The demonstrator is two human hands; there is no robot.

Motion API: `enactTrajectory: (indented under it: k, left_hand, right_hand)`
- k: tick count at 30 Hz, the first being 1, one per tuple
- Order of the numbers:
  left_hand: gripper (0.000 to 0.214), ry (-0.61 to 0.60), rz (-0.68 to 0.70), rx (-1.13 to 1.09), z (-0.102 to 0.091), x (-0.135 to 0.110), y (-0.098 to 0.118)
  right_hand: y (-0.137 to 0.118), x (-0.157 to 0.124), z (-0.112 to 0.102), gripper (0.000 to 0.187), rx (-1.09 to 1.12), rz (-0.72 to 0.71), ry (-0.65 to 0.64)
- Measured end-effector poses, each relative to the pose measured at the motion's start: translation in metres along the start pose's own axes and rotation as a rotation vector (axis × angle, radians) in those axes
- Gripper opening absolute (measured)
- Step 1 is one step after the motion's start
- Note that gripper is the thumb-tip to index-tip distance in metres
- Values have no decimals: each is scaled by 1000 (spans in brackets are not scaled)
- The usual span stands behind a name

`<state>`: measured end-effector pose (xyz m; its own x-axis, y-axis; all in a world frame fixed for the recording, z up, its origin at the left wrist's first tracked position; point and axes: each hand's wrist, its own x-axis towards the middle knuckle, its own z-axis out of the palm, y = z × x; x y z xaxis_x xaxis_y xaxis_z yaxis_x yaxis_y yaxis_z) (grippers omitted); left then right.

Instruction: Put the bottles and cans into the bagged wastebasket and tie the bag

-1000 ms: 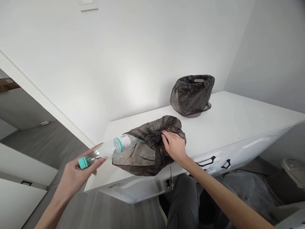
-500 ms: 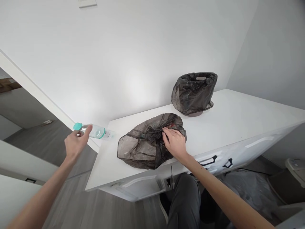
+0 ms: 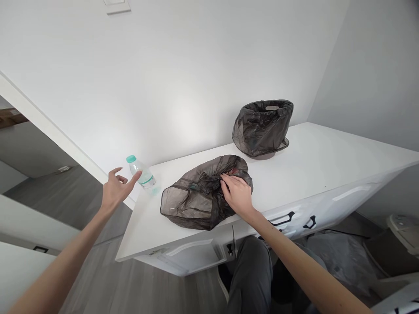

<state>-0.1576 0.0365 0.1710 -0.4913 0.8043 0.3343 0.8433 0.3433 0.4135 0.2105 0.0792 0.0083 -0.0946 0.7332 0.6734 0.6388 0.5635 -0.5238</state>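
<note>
A clear plastic bottle [image 3: 141, 172] with a teal cap stands upright at the far left corner of the white desk [image 3: 314, 157]. My left hand [image 3: 115, 191] hovers just left of it, fingers spread, holding nothing. A crumpled dark translucent plastic bag [image 3: 199, 195] lies near the desk's front edge. My right hand [image 3: 236, 195] grips the bunched top of this bag, fingers curled into the plastic.
A second dark bag [image 3: 262, 127] lines a small bin at the back of the desk by the wall. Drawers with black handles [image 3: 285, 219] sit under the desk's front. My knee in grey trousers [image 3: 250, 270] is below. Grey wood floor lies to the left.
My left hand carried the bottle from the bag up to the desk's left corner, stood it upright and let go. My right hand stayed on the bag.
</note>
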Motion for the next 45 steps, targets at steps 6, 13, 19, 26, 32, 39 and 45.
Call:
enactTrajectory:
  k: [6, 13, 19, 26, 32, 39, 45]
  left_hand:
    - [53, 127, 179, -40, -5, -52, -7]
    - [44, -310, 657, -87, 22, -126, 51]
    - [48, -466, 875, -72, 90, -137, 77]
    - [56, -178, 815, 104, 145, -84, 85]
    - [59, -196, 689, 146, 169, -55, 94]
    - [59, -214, 706, 134, 172, -55, 86]
    - [53, -94, 692, 132, 135, -63, 82]
  right_hand:
    - [4, -3, -15, 42, 161, 53, -27]
    - [29, -2, -43, 45, 316, 70, 92]
    - [65, -12, -49, 44, 372, 124, 41]
    - [80, -10, -43, 45, 437, 292, 54]
    - [75, -8, -47, 43, 387, 306, 38]
    - [72, -7, -49, 45, 284, 312, -10]
    - [67, -6, -54, 43, 308, 342, -39]
